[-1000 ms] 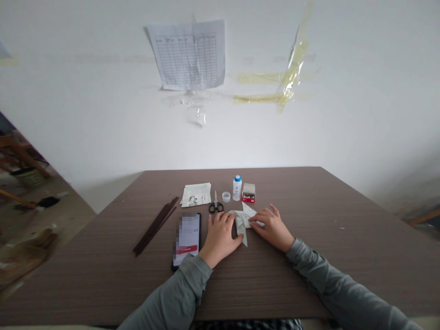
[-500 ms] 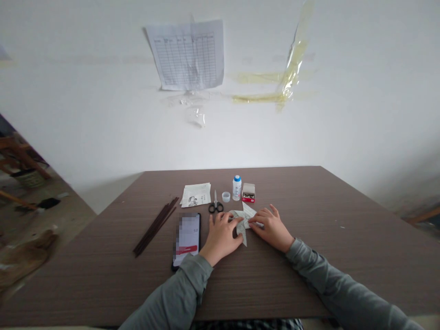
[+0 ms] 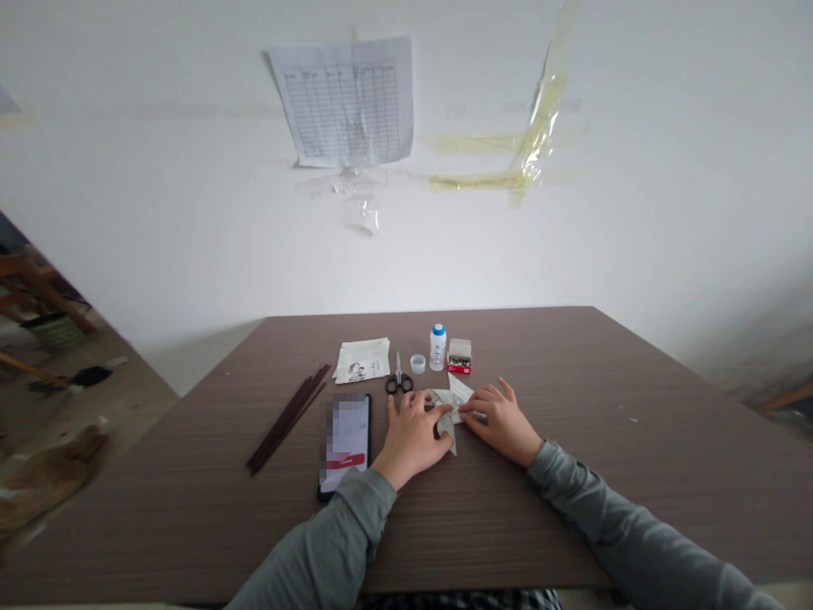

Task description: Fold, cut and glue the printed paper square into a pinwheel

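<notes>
The left hand (image 3: 412, 440) and right hand (image 3: 501, 421) grip a folded sheet of paper (image 3: 450, 408) from either side, fingers bent and pressing it against the table (image 3: 575, 508) near the middle. Just beyond it lie scissors (image 3: 399, 381), a small box of metal fasteners (image 3: 459, 357) and a white bottle (image 3: 438, 347). A phone (image 3: 345, 445) lies just beside the left hand, with chopsticks (image 3: 289, 419) further left.

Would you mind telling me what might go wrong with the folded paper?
The folded paper is thin and pressed under the left hand and right hand, so it may crease crookedly or tear. The left sleeve overlaps the phone, which might get dragged. The scissors lie close and could be knocked.
</notes>
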### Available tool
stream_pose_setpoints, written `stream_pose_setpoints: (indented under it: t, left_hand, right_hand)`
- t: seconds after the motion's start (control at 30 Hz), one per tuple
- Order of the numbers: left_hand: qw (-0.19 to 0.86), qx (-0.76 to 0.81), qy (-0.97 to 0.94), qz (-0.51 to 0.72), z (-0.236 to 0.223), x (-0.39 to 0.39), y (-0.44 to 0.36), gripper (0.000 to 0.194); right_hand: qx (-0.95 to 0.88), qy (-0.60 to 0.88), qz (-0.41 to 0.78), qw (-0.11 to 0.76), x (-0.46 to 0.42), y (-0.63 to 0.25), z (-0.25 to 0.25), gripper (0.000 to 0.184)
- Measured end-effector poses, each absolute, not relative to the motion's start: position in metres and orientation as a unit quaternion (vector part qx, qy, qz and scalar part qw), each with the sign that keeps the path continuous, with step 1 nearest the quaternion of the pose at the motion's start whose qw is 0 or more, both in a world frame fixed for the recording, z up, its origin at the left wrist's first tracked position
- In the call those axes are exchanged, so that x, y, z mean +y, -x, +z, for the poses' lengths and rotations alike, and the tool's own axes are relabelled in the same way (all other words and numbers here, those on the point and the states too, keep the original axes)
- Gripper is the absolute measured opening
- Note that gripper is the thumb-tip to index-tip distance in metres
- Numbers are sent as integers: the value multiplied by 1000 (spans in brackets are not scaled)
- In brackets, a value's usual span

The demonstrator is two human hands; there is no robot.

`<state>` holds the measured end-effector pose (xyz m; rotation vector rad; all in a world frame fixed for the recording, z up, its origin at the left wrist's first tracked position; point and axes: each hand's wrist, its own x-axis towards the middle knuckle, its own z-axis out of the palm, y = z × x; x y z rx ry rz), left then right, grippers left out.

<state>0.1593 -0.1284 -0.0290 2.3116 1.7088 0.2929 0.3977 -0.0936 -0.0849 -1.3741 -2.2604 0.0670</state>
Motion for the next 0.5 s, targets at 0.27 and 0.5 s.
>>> stream_pose_setpoints:
  t: [0.27,0.5]
  left_hand:
    - [119,585,-795,101,-28,-128,-160,58]
    - [124,579,-798,112,-32,-127,-158,57]
  right_hand:
    - [-833,491,26,255,-94,-398,-82,24]
    - [-816,539,57,203,-101,-389,-66,25]
